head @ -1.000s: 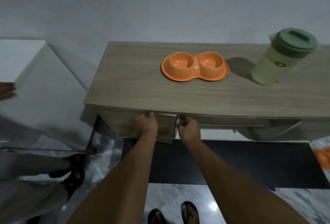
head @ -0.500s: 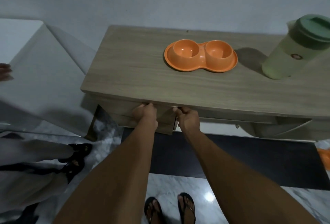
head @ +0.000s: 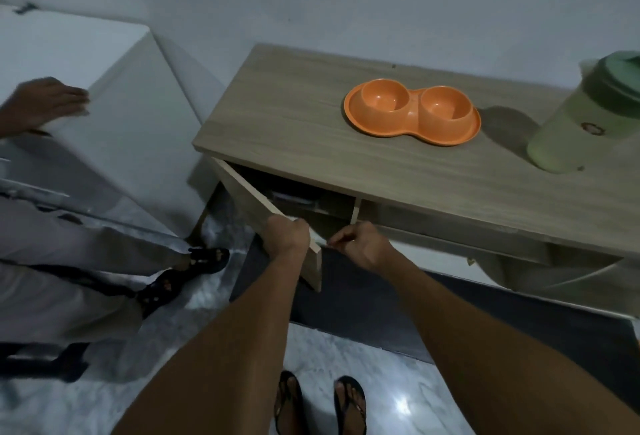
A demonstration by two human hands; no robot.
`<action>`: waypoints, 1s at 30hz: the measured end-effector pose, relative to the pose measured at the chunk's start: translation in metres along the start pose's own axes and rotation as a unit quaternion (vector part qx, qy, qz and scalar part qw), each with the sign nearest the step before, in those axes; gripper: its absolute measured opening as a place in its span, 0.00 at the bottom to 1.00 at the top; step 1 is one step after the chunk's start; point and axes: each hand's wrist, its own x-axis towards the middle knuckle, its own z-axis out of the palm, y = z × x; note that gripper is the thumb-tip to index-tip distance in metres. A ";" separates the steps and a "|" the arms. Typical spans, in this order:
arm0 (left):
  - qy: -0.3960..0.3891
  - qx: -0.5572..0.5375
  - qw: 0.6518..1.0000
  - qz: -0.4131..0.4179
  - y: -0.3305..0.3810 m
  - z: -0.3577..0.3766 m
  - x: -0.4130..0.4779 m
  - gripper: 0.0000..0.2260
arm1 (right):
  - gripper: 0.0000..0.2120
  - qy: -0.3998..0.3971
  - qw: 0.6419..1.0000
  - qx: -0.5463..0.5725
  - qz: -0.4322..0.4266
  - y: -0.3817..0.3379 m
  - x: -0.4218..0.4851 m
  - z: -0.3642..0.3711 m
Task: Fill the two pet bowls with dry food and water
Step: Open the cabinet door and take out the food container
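Left grip [head: 287, 238]: fingers curled over the top edge of the cabinet door [head: 256, 214], clamped on it; door stood open, hinged at its left side. Right grip [head: 356, 244]: fingers curled at the door's free corner; whether clamped on it could not be told. Table [head: 294, 129]: wood-grain, directly above the opened compartment. Double pet bowl [head: 412, 112]: orange, lay on the table top toward the wall, wells facing up. Jug [head: 581, 122]: pale green, darker lid, upright to the bowl's right, apart from it. Dark mat [head: 381, 306]: on the floor below

Wooden cabinet top [head: 284, 122]: orange double bowl [head: 412, 112], green pitcher [head: 581, 122].
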 end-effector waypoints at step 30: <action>0.202 0.465 0.851 0.138 -0.133 -0.214 0.100 0.27 | 0.30 -0.091 0.771 -0.495 -0.390 -0.200 0.061 0.206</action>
